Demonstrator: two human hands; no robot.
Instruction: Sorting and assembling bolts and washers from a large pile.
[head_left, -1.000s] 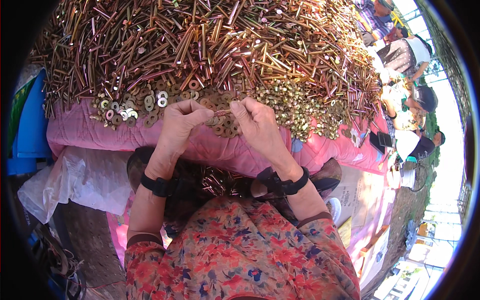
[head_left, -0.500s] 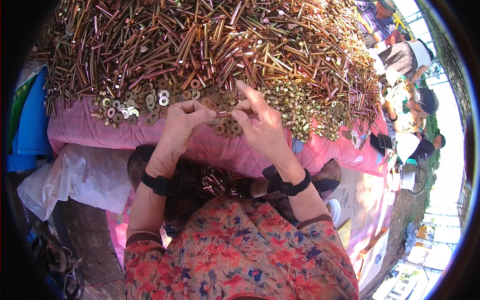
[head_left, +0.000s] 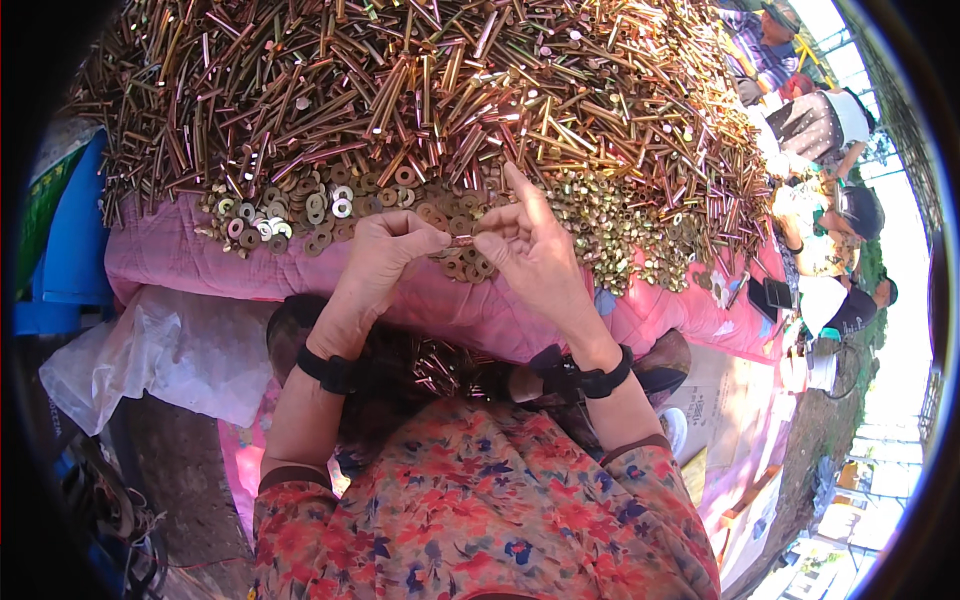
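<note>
Between my two hands lies a small coppery bolt (head_left: 462,240), held roughly level over the near edge of the pink cloth. My left hand (head_left: 382,262) pinches one end between thumb and index finger. The other end is in my right hand (head_left: 540,262), at the thumb and bent fingers, while its index finger points up and away. Fingertips cover much of the bolt, so I cannot make out any small part on it. Just beyond the hands are flat washers (head_left: 317,207) on the left and a heap of small brassy nuts (head_left: 600,222) on the right.
A large pile of long bolts (head_left: 400,90) covers the far side of the pink quilted cloth (head_left: 190,255). More bolts (head_left: 437,367) lie below the cloth's near edge. A plastic sheet (head_left: 170,350) and blue container (head_left: 75,240) are at left; several people sit at right.
The whole view has shifted slightly, with the scene sitting a little lower and to the right. Both hands keep their pinch on the bolt, and the right index finger stays raised.
</note>
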